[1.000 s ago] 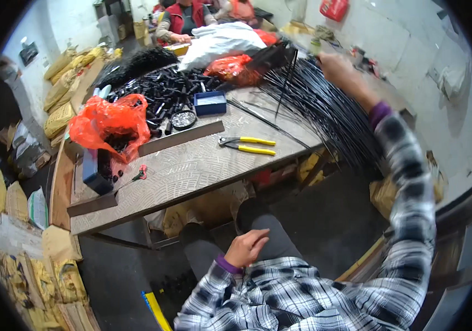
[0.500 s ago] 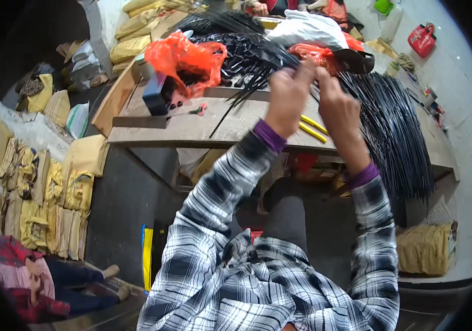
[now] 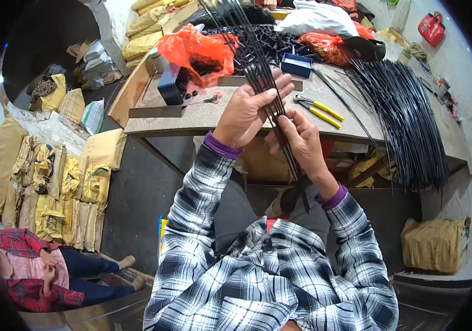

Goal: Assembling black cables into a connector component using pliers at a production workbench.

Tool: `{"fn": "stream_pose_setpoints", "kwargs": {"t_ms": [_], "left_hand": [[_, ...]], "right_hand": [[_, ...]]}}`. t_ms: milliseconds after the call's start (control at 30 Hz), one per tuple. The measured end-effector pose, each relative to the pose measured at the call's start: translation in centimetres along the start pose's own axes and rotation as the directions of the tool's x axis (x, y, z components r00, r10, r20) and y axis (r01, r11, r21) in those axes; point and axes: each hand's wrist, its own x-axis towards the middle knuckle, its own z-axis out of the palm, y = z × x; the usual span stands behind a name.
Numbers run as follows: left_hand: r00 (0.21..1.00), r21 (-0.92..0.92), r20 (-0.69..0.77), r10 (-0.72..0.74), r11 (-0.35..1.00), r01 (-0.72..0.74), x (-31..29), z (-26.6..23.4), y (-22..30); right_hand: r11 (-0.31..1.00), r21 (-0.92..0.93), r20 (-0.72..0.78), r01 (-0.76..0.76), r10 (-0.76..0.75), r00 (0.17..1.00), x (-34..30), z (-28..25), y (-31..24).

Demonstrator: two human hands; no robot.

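A bundle of long, thin black strips point(image 3: 259, 58) slants between my two hands, its upper ends fanned out above the table and its lower ends hanging past the table's front edge. My left hand point(image 3: 244, 115) grips the strips, the thumb laid across them and the other fingers behind. Lower down, my right hand point(image 3: 302, 140) has its fingers closed round the same bundle. Yellow-handled pliers point(image 3: 324, 113) lie on the table just beyond my right hand. A small dark blue box point(image 3: 297, 66) stands behind them.
A large stack of black strips point(image 3: 404, 118) overhangs the table's right front edge. Orange plastic bag point(image 3: 197, 52), small scissors point(image 3: 214, 98) and another dark box point(image 3: 171, 88) occupy the left side. Black parts point(image 3: 269, 41) are heaped behind. A seated person point(image 3: 43, 265) is at lower left.
Both hands have come down and nearer to me from over the back of the table. The black strips now stand out between them, and the dark blue box has come into sight.
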Motion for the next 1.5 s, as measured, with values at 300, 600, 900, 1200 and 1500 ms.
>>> {"fn": "stream_pose_setpoints", "kwargs": {"t_ms": [300,600,900,1200,1500], "left_hand": [[0.989,0.102,-0.149,0.001,0.995,0.015,0.0,0.5,0.0],[0.95,0.224,-0.265,0.162,0.969,-0.103,1.5,1.2,-1.2],[0.976,0.117,-0.207,0.073,0.992,-0.049,3.2,2.1,-3.7],[0.99,0.037,-0.138,-0.011,0.999,0.016,4.5,2.9,-4.8],[0.992,-0.04,-0.129,-0.017,0.999,0.012,3.1,2.6,-3.1]], "right_hand": [[0.826,-0.521,0.083,0.214,-0.201,0.976,0.2,-1.7,0.8],[-0.349,-0.864,-0.347,-0.364,-0.112,0.931,0.2,-26.5,2.4],[-0.2,-0.861,-0.338,-0.468,-0.463,0.819,1.5,-28.6,3.5],[0.377,-0.923,-0.218,0.073,-0.671,0.708,7.6,-13.0,-1.0],[0.671,-0.712,-0.161,0.207,-0.443,0.882,1.3,-3.9,-1.1]]}}
